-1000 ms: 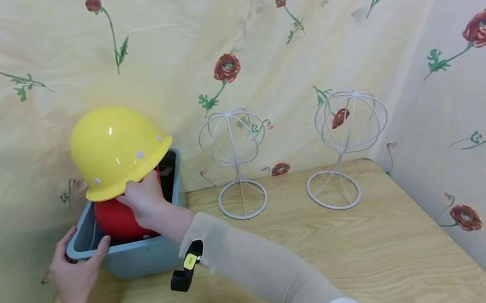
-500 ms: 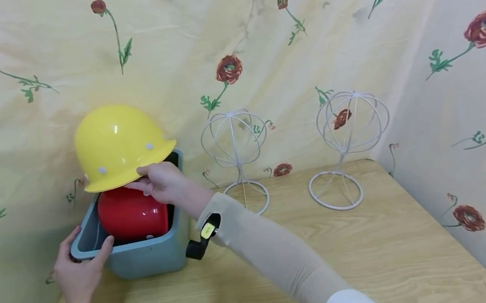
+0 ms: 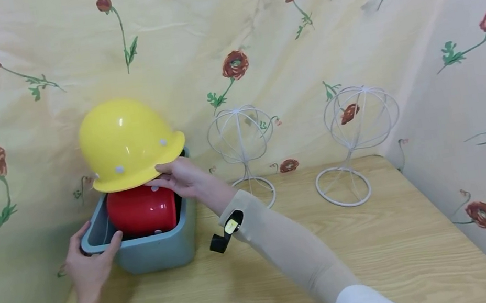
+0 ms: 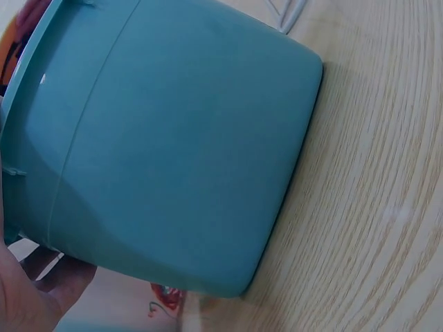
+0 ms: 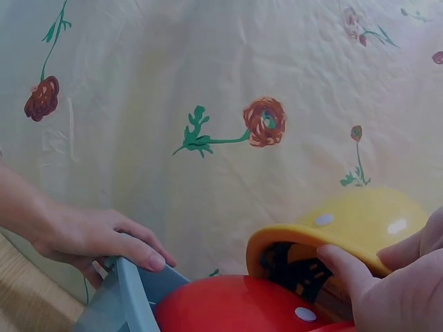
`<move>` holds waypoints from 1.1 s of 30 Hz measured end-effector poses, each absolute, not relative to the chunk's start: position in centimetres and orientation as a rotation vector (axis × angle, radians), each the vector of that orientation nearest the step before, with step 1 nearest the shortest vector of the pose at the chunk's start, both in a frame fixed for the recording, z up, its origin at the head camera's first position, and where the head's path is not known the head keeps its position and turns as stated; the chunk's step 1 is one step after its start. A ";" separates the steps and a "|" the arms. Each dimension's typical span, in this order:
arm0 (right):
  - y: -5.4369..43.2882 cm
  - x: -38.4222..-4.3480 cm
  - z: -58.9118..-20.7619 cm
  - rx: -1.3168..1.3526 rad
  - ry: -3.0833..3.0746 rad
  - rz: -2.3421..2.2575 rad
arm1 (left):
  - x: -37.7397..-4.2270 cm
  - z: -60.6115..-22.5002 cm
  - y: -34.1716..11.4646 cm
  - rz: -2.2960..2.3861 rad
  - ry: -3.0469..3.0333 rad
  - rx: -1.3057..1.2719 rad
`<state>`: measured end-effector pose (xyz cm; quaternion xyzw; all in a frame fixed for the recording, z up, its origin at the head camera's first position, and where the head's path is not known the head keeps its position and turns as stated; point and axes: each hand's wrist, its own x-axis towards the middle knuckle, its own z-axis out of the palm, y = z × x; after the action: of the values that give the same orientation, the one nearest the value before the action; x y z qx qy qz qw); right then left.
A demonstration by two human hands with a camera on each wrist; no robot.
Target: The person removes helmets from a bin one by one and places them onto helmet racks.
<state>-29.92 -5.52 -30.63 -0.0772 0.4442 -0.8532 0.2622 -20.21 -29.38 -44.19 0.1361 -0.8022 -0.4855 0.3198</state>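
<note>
Right hand (image 3: 182, 178): fingers pinching yellow hard hat (image 3: 126, 141)
Left hand (image 3: 90, 270): fingers gripping bin (image 3: 159, 254)
Red hard hat (image 3: 142, 212): in bin

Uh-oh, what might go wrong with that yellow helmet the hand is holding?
The yellow hard hat might slip or tip, since the right hand pinches it only by the brim. It could bump the red helmet just below it in the blue-gray bin. And if it swings toward the wire stand nearer the bin, that thin stand might topple.
</note>
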 end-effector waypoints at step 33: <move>4.4 -28.3 -28.5 -0.634 1.446 -2.328 | -20.2 -44.1 -29.4 -1.361 -2.120 0.388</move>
<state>-28.34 4.41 -28.51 -0.2223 0.5071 -0.8165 0.1636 -20.23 -29.40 -44.07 0.1457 -0.7954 -0.5108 0.2919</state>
